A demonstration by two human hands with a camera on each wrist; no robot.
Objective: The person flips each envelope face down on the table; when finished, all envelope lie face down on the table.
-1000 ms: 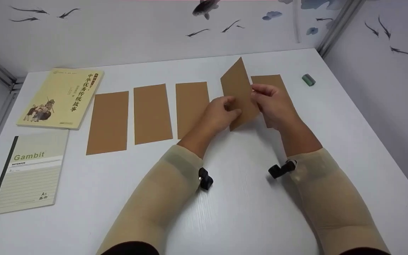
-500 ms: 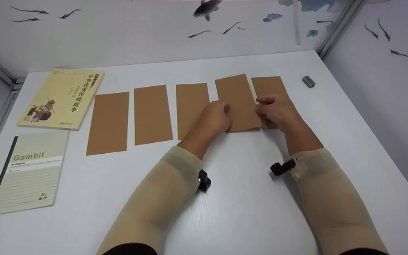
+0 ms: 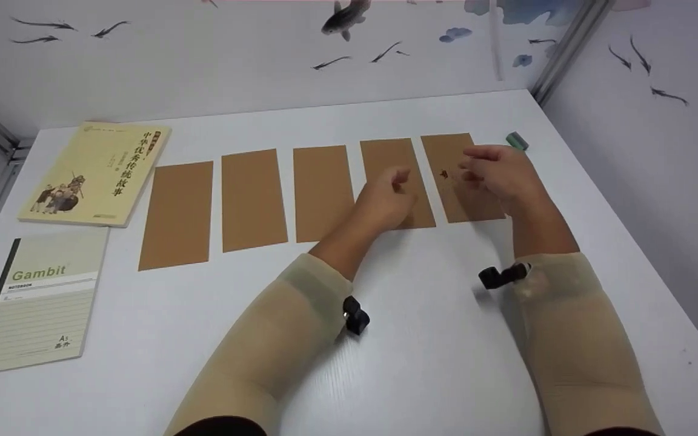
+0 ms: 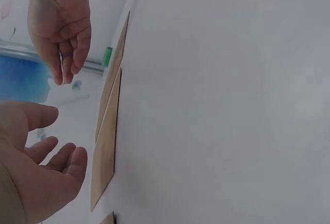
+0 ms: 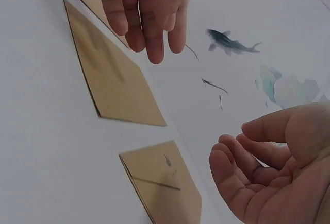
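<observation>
Several brown cardboard rectangles lie in a row on the white table. In the head view my left hand [image 3: 388,197] is over the second card from the right [image 3: 391,154], covering part of it. Its fingers bend loosely and hold nothing; the left wrist view shows a gap between thumb and fingers. My right hand [image 3: 500,175] is above the right side of the rightmost card [image 3: 446,203], fingers loosely bent with nothing between them. That card bears a small dark mark [image 3: 444,174]. In the right wrist view my right hand [image 5: 273,167] has thumb and fingers apart.
Just beyond my right hand lies a small green object [image 3: 517,141]. Three more cards, the leftmost card [image 3: 176,215] among them, continue the row. At the left are a yellow book [image 3: 97,172] and a notebook [image 3: 40,303]. Walls with fish drawings stand behind and at the right.
The second card from the right, tilted up between both hands a second ago, has been lowered flat into the row and let go. My right hand has moved right over the rightmost card.
</observation>
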